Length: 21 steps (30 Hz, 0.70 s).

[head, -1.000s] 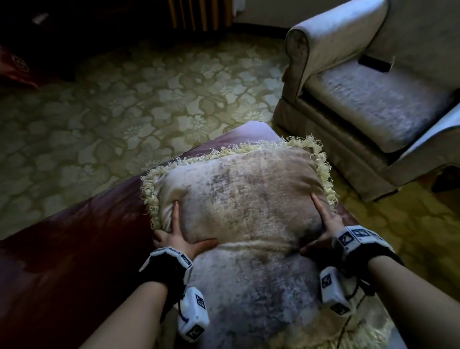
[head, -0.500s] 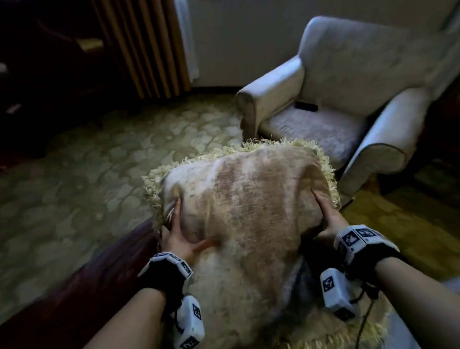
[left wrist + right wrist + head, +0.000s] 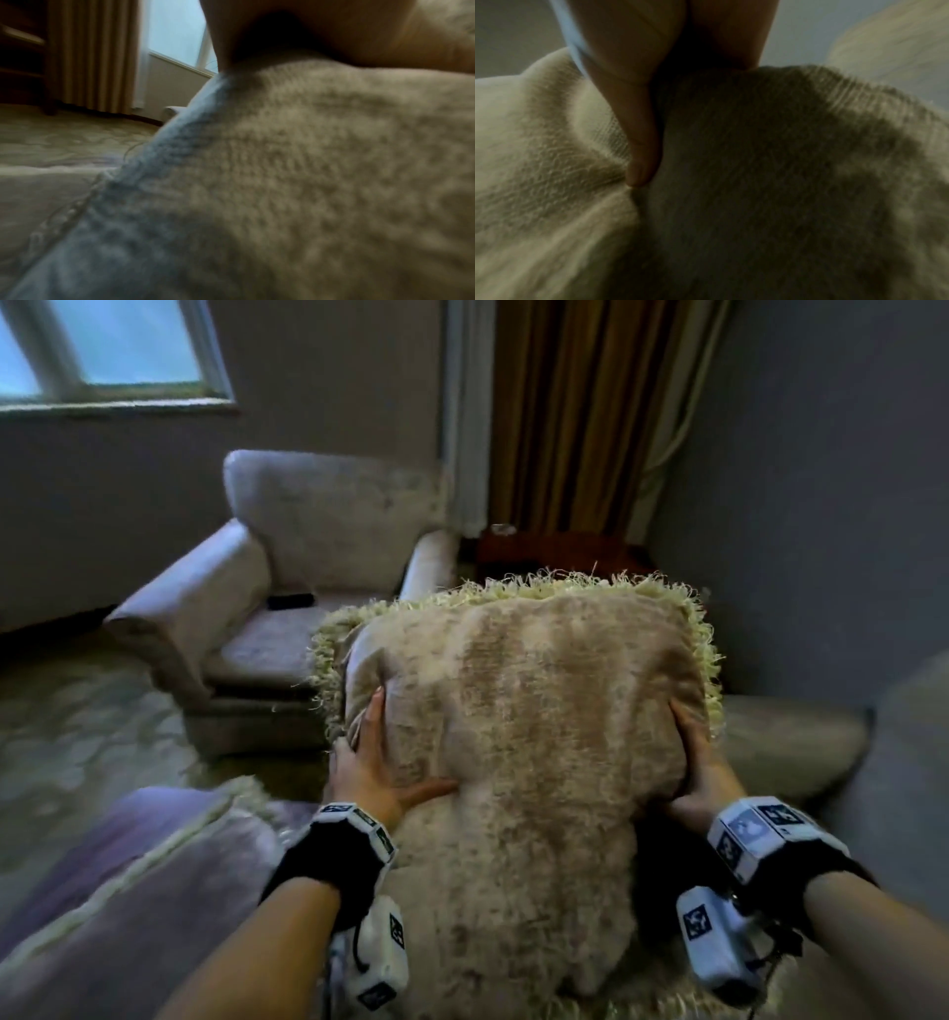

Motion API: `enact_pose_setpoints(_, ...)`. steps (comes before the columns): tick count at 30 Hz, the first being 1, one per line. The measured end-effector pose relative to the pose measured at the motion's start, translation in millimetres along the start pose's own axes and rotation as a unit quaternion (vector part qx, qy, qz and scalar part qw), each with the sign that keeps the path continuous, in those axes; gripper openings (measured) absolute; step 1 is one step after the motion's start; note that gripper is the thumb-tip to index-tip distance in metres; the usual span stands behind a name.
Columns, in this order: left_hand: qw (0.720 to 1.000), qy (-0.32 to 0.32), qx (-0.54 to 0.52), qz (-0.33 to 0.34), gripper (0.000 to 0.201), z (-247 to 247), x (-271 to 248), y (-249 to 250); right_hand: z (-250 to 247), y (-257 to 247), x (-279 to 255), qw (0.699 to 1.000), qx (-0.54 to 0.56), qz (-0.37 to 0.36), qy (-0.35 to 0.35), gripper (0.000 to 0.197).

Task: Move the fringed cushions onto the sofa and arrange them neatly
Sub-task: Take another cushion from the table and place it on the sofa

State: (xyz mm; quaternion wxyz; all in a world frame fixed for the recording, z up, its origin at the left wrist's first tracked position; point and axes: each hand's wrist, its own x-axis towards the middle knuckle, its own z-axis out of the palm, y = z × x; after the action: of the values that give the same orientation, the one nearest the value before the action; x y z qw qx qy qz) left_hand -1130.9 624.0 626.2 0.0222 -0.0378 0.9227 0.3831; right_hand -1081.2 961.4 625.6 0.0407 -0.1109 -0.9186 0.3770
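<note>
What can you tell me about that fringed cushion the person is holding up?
The fringed cushion is a squarish, plump pillow in beige, velvety-looking fabric with mottled lighter and darker streaks. A shaggy pale yellow-green fringe runs along its top and side edges. It is held upright in the air, tilted slightly away, between the left hand, whose thumb presses into its front, and the right hand, gripping the opposite side. Its lower part bulges toward the camera.

Plush matt velvet cushion (image 3: 524, 711) w/ shaggy yarn fringe (image 3: 590, 585)
</note>
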Motion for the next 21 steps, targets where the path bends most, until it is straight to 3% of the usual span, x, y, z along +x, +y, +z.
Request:
enact_pose_setpoints(4, 0.991, -0.086, 0.008, 0.103, 0.137, 102, -5, 101, -87, 101, -48, 0.991, 0.016, 0.085, 0.101, 0.131)
enact_pose_setpoints(8, 0.964, -0.171, 0.007, 0.203, 0.136, 208, -26, 193, -153, 188, -110, 0.96, 0.072, 0.209, 0.174, 0.138)
enact_pose_setpoints(14, 0.894, -0.298, -0.006, 0.334, 0.13, 341, -92, 297, -204, 276, -228, 0.87, 0.096, 0.364, 0.318, 0.138)
enact_pose_setpoints(21, 0.776, -0.427, 0.054, 0.461, 0.128, 455, -158, 361, -181, 321, -333, 0.733, 0.106, 0.498, 0.451, 0.134)
